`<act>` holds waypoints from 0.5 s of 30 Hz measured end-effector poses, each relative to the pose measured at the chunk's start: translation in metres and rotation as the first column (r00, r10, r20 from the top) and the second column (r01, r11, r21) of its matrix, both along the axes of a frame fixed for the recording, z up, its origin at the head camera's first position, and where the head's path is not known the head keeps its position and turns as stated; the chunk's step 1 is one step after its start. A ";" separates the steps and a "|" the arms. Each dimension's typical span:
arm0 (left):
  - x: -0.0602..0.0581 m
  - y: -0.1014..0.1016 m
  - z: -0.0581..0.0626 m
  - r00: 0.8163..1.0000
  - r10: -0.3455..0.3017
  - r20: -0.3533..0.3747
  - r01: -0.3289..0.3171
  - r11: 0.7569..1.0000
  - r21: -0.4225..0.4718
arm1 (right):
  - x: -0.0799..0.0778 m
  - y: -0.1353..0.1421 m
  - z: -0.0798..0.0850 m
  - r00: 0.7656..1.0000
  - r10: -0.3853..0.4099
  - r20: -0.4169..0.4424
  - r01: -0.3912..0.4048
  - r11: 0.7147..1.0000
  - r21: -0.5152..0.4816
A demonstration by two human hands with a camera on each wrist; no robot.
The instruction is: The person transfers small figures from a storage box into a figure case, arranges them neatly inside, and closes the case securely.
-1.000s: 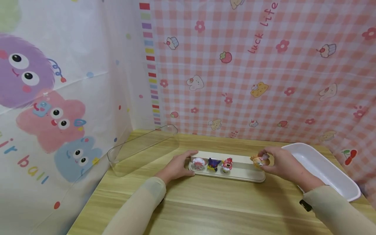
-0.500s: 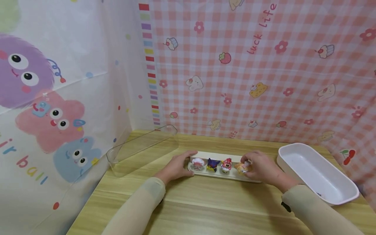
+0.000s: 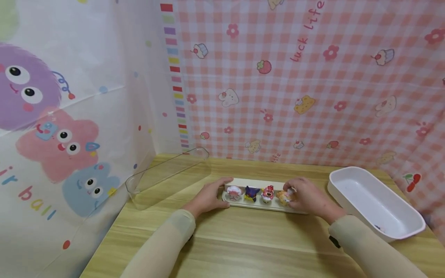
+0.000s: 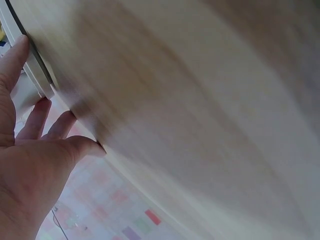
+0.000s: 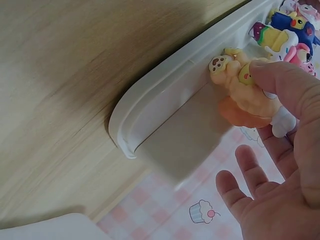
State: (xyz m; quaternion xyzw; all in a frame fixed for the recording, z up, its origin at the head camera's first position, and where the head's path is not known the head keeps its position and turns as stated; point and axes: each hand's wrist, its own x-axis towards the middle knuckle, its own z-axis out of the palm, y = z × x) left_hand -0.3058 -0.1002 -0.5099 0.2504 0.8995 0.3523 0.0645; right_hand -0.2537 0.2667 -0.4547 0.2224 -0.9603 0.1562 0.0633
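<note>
1. Head: low centre, glossy orange-and-peach figurine (image 3: pixel 284 197) within the long cream-white tray (image 3: pixel 255 182), right of middle. Left hand (image 3: pixel 209 196) grips the tray's left end, thumb and fingers apart.
2. Left wrist: fingers at tray edge, far left.
3. Right wrist: right hand (image 5: pixel 287 195) pinches the figurine, upper right; other fingers spread. I judge it light, stiff, slippery; I'd hold the broad body.

Orange figurine (image 5: pixel 251 101) plastic; narrow tray (image 5: pixel 167 80) smooth plastic; tabletop (image 3: pixel 250 241) wood-grained.

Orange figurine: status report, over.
Right hand pinches orange figurine, in line with three other figurines. Left hand grips white base at left end. Nothing visibly in the way; clear cover apart.
</note>
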 end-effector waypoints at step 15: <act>0.000 0.002 0.000 1.000 0.008 0.011 -0.008 1.000 -0.008 | 0.001 -0.003 0.003 0.999 -0.003 0.035 0.002 0.999 0.035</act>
